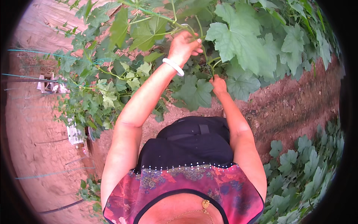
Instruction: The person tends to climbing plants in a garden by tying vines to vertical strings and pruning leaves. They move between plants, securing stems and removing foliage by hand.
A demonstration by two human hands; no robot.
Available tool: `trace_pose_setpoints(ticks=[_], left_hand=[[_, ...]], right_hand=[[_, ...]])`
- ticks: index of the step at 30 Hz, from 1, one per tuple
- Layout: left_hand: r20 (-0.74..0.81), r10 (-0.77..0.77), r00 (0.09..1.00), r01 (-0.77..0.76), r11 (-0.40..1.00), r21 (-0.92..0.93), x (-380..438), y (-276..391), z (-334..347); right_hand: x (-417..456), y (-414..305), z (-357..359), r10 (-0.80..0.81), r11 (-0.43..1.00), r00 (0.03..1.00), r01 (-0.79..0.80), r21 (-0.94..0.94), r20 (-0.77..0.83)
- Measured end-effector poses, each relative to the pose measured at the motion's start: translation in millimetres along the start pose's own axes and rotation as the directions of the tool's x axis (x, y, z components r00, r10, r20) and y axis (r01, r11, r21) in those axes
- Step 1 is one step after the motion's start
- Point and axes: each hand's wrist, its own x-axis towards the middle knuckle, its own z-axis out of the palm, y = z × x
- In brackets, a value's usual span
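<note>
My left hand (pixel 184 46), with a white bangle (pixel 173 67) at the wrist, has its fingers closed around a green climbing vine stem (pixel 165 17) at the top middle. Lower and to the right, my right hand (pixel 219 84) reaches in among stems below the left hand; its fingertips meet at the thin stems (pixel 211 70), partly hidden, and what they hold is unclear. A broad lobed leaf (pixel 237 37) hangs to the right of my left hand. Another large leaf (pixel 195 92) is just left of my right hand.
Dense vine foliage (pixel 95 98) spreads to the left, crossed by green twine (pixel 36 52). A white plastic crate (pixel 75 134) stands at the left on bare soil. More leafy plants (pixel 293 173) grow at the lower right, beyond a strip of reddish soil (pixel 291 109).
</note>
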Motion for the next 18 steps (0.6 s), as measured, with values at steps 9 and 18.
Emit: trace_pose_setpoints(ticks=[9, 18], left_hand=[[-0.070, 0.056, 0.996, -0.051, 0.997, 0.065, 5.8, -23.9, 4.4], [-0.085, 0.113, 0.990, -0.113, 0.994, 0.005, 5.1, -42.1, -10.1]], right_hand=[[-13.7, 45.1, 21.6, 0.013, 0.796, 0.975, -0.144, 0.589, 0.220], [-56.6, 42.6, 15.9, -0.294, 0.932, 0.950, 0.262, -0.252, -0.100]])
